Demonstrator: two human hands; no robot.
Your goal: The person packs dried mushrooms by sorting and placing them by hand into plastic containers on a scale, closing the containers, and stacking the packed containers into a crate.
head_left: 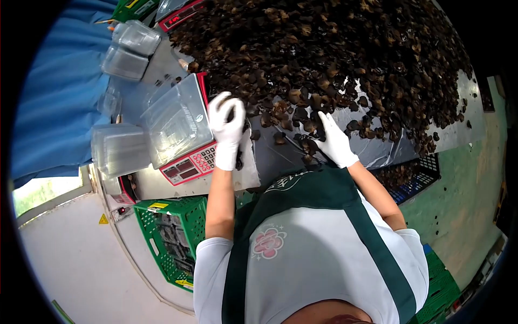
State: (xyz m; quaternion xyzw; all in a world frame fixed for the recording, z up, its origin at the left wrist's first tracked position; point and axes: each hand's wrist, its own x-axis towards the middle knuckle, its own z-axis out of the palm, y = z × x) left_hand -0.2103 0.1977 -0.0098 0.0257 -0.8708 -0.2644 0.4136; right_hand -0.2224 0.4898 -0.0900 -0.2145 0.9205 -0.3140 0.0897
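My left hand (227, 121), in a white glove, is over the right edge of a red and white digital scale (189, 166). Its fingers curl toward the thumb around a dark spot; whether that is a held piece or background I cannot make out. On the scale lies a clear plastic container (175, 121). My right hand (335, 141), also gloved, reaches to the near edge of a large heap of dark brown, wood-ear-like mushrooms (329, 59). Its fingers are stretched out and the thumb is apart, beside several loose mushroom pieces (306, 144).
Stacked clear containers (120, 148) stand left of the scale, with more clear tubs (125, 62) farther back. A second scale (181, 16) is at the top. Below the table, a green crate (145, 216) holds dark packs. A dark blue crate (413, 181) sits at the right.
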